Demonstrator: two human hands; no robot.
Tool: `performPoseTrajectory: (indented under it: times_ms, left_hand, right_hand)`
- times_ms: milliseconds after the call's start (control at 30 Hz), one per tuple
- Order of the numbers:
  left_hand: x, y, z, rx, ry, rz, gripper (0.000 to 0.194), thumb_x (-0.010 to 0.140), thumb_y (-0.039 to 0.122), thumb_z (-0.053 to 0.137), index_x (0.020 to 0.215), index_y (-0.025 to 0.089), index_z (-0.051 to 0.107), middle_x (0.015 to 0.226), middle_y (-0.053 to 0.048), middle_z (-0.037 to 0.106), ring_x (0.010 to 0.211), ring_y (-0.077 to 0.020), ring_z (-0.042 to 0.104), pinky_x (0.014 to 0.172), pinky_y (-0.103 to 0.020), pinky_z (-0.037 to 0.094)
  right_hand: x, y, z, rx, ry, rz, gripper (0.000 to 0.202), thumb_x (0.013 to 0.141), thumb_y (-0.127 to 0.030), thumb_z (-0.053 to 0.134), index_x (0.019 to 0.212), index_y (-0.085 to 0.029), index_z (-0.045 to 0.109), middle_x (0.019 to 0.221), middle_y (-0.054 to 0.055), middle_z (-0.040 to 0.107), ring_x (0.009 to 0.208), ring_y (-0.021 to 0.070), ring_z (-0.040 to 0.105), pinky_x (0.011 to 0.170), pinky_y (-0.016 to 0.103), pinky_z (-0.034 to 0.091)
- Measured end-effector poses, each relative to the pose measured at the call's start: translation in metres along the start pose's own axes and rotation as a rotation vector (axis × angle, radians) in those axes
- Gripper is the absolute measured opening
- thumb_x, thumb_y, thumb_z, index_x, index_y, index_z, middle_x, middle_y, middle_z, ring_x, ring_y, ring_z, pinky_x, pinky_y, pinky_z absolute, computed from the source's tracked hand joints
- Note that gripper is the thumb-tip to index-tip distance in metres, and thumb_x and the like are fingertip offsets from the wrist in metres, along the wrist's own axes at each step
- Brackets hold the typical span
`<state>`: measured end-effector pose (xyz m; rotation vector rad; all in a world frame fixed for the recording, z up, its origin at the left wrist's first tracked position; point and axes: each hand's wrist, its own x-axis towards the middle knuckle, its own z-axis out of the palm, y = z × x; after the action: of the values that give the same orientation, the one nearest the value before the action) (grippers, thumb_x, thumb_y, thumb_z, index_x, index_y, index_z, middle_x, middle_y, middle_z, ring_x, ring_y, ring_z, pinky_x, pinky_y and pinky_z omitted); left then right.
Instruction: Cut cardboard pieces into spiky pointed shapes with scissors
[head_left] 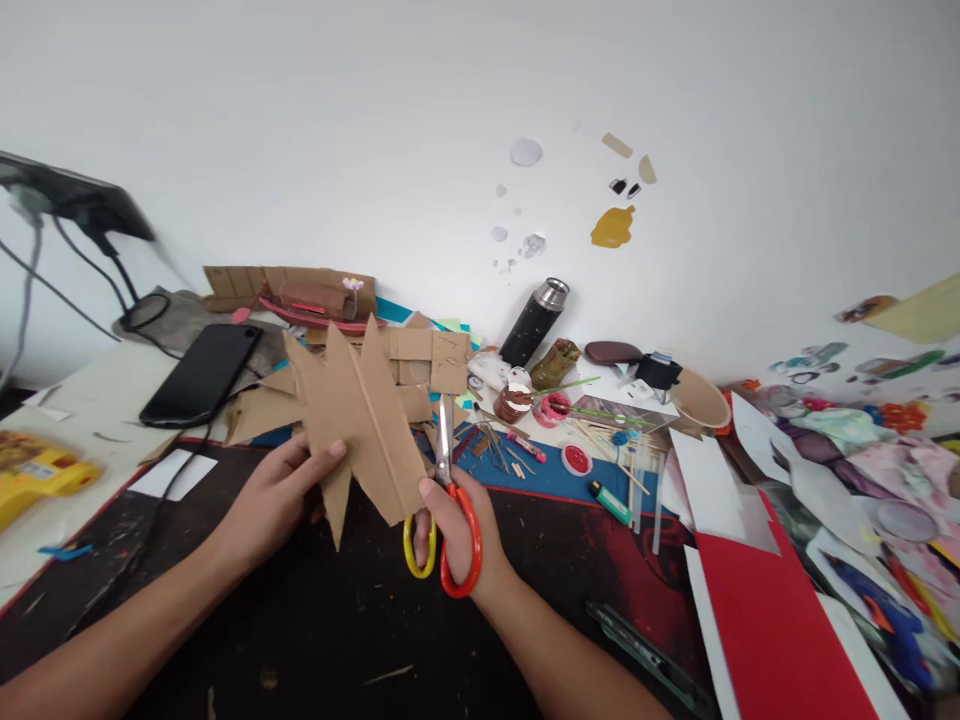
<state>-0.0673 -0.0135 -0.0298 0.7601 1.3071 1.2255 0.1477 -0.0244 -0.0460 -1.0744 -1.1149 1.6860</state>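
Observation:
A brown piece of cardboard [352, 415] with jagged, pointed ends is held up over the dark mat. My left hand [289, 485] grips it at its lower left, the thumb on the front face and the other fingers behind. My right hand [457, 520] holds a pair of scissors [444, 455] with one red and one yellow handle loop. The metal blades point up and look closed, just right of the cardboard. My right thumb lies at the cardboard's lower right corner; whether it pinches the cardboard too, I cannot tell.
A black smartphone [201, 375] and a yellow tool [37, 470] lie on the left. Behind stand a black thermos [535, 322] and small paint pots [553, 408]. A green cutter [611, 503], red paper [772, 610] and a blue glue gun [877, 610] lie on the right.

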Motion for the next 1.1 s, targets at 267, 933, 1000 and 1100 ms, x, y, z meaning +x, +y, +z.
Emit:
performPoseTrajectory:
  times_ms: [267, 933, 1000, 1100]
  left_hand:
    - [0.004, -0.006, -0.008, 0.288, -0.204, -0.036, 0.056, 0.074, 0.077, 0.083, 0.053, 0.026, 0.08, 0.05, -0.01, 0.068, 0.041, -0.0214, 0.055, 0.04, -0.029, 0.043]
    - [0.008, 0.0, -0.001, -0.045, 0.054, 0.06, 0.049, 0.071, 0.06, 0.095, 0.054, 0.02, 0.074, 0.049, -0.007, 0.065, 0.037, -0.0167, 0.058, 0.033, -0.024, 0.041]
    - [0.009, -0.001, -0.001, -0.03, 0.063, 0.132, 0.05, 0.078, 0.059, 0.09, 0.053, 0.019, 0.073, 0.048, -0.007, 0.064, 0.037, -0.0151, 0.056, 0.034, -0.023, 0.041]
    - [0.011, -0.005, -0.003, 0.0, 0.069, 0.207, 0.056, 0.081, 0.062, 0.086, 0.049, 0.019, 0.07, 0.045, -0.006, 0.061, 0.035, -0.0138, 0.053, 0.033, -0.023, 0.038]
  right_hand:
    - [0.002, 0.008, -0.001, -0.056, 0.007, 0.02, 0.053, 0.095, -0.073, 0.073, 0.102, -0.023, 0.056, 0.048, -0.01, 0.052, 0.037, 0.0121, 0.048, 0.042, 0.021, 0.04]
    - [-0.007, 0.011, -0.004, -0.043, -0.091, 0.015, 0.044, 0.105, -0.062, 0.069, 0.11, -0.018, 0.068, 0.051, -0.008, 0.056, 0.039, 0.0112, 0.049, 0.044, 0.021, 0.04]
    - [-0.008, 0.011, -0.003, -0.05, -0.124, 0.009, 0.047, 0.105, -0.064, 0.07, 0.11, -0.017, 0.068, 0.053, -0.007, 0.057, 0.04, 0.0115, 0.051, 0.044, 0.021, 0.042]
    - [-0.01, 0.013, -0.002, -0.053, -0.181, 0.019, 0.055, 0.102, -0.071, 0.073, 0.11, -0.017, 0.069, 0.055, -0.007, 0.058, 0.04, 0.0114, 0.053, 0.043, 0.02, 0.042]
